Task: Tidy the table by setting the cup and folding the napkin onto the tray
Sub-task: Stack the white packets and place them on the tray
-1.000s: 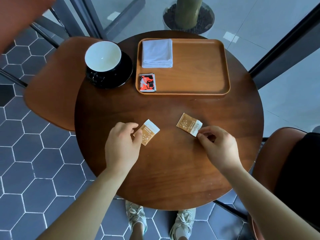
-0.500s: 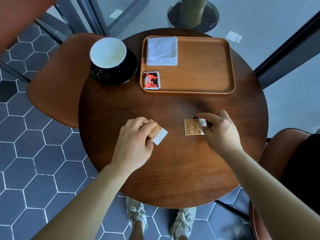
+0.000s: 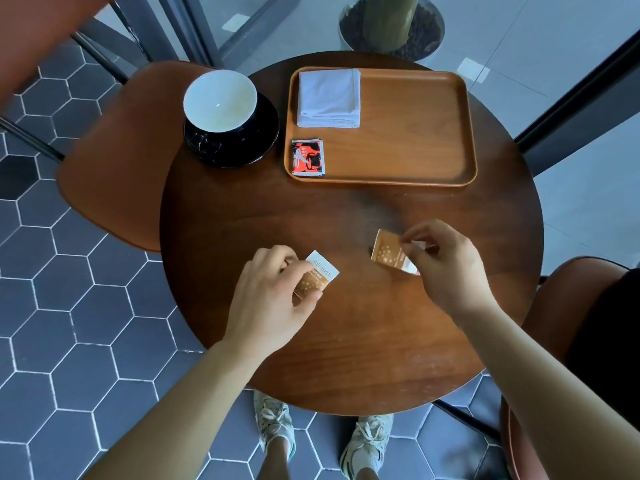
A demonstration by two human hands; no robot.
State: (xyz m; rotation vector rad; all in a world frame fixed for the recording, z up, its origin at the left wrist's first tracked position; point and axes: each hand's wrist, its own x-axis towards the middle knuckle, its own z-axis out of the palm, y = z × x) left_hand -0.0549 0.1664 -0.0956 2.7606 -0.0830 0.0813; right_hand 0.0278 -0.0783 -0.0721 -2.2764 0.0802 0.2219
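Note:
A wooden tray [image 3: 415, 133] lies at the far side of the round table [image 3: 346, 341]. On its far left corner rests a folded white napkin [image 3: 329, 98], with a red sachet [image 3: 308, 157] at its near left corner. Left of the tray stands a white cup [image 3: 220, 100] on a black saucer [image 3: 256, 143], off the tray. My left hand [image 3: 270, 303] pinches a brown-and-white sachet [image 3: 317, 275] just above the table. My right hand [image 3: 446, 265] grips a second brown sachet [image 3: 391, 252] by its white end.
A brown chair seat [image 3: 114, 161] sits under the table's left edge and another chair [image 3: 561, 306] at the right. A potted plant [image 3: 391, 26] stands beyond the table behind glass. Grey hexagon floor tiles and my shoes [image 3: 277, 424] show below.
Both hands have closed on the sachets and turned them. The right sachet has shifted right and tilted up; the left one now shows its white end upward.

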